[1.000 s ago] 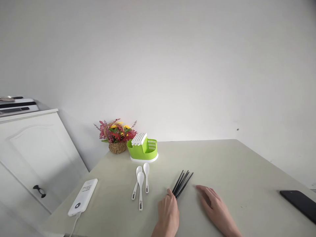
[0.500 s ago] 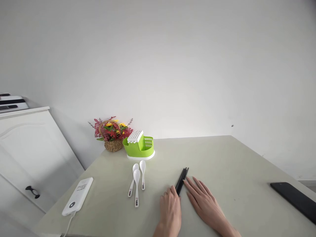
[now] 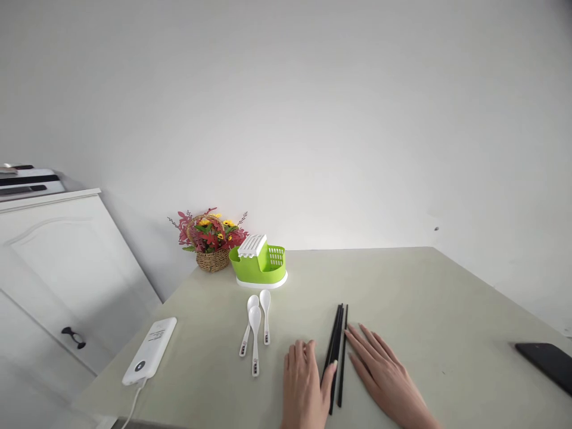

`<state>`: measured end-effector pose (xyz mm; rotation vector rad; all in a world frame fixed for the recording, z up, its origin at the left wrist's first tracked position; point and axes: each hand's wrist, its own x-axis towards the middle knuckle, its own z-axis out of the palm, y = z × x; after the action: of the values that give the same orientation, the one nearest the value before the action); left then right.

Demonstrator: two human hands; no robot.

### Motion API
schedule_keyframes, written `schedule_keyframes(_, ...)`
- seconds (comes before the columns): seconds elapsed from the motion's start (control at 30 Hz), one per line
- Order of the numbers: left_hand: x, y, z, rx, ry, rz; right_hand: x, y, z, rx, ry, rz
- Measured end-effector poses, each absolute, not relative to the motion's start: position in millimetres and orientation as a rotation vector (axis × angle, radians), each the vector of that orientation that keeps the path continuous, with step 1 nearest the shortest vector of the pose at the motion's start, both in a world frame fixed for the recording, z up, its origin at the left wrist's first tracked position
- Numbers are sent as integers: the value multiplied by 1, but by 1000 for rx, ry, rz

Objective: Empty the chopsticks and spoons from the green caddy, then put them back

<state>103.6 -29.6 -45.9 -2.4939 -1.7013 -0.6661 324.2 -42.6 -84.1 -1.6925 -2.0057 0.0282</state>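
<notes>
Several black chopsticks lie lengthwise on the table between my two hands, mostly bunched, with a single one slightly apart on the right. My left hand rests at their left side, its fingers lying on the table and its thumb spread over the lower part of the bunch. To their right, my right hand lies flat with fingers stretched out, the fingertips close beside the separate chopstick. Three white spoons with printed handles lie left of my left hand, two of them overlapping.
Behind the spoons stands a green and white cutlery holder beside a wicker basket of flowers. A white power bank with a cable lies at the table's left, a black phone at the right edge. A white cabinet stands left.
My left hand has loosened from the chopsticks, and its thumb now shows over them. The bunch has spread, one chopstick separating to the right. The view has shifted slightly left.
</notes>
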Motion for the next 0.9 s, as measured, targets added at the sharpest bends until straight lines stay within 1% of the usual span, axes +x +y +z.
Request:
schedule_keyframes(0.13,63,-19,-23,-2333,-1738,-891,318,-56,-79,-1764,-1940,121)
schedule_keyframes(0.23,29,-11,-17,-2142,-1795,-977,315,-70,-79,-1799,-1911,144)
schedule_keyframes(0.37,-4,-3,-31,-1954,-1945,-956,317,-77,-86,-1807,-1905,126)
schedule_keyframes(0.5,-14,8,-47,-1993,-2026,-989,321,-75,-91,-1786,-1905,137)
schedule_keyframes(0.63,-9,23,-52,-2029,-1982,-907,323,-74,-93,-1806,-1895,145)
schedule_keyframes(0.9,-2,41,-47,-1922,-1883,-688,323,-74,-92,-1797,-1914,122)
